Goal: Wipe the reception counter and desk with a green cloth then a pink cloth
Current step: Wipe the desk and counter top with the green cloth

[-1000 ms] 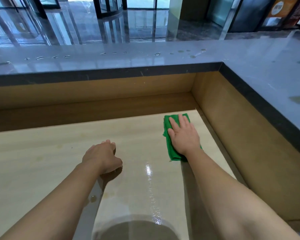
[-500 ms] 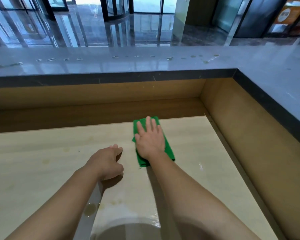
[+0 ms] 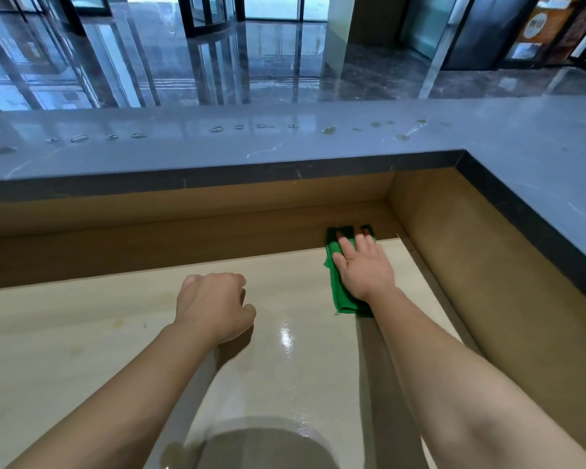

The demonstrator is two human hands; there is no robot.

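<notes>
I am pressing the green cloth [image 3: 341, 297] onto the desk [image 3: 82, 333] with flat right hand [image 3: 364, 270]; left hand [image 3: 214, 304] is resting curled, empty; signage [image 3: 538, 25] unreadable.

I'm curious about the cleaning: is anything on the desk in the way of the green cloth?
No loose object shows. Only the left hand rests on the desk, left of the green cloth under the right hand.

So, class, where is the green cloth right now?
In the head view, the cloth lies on the desk near its far right corner, pressed flat under the right hand, with its far end at the back panel.
</notes>
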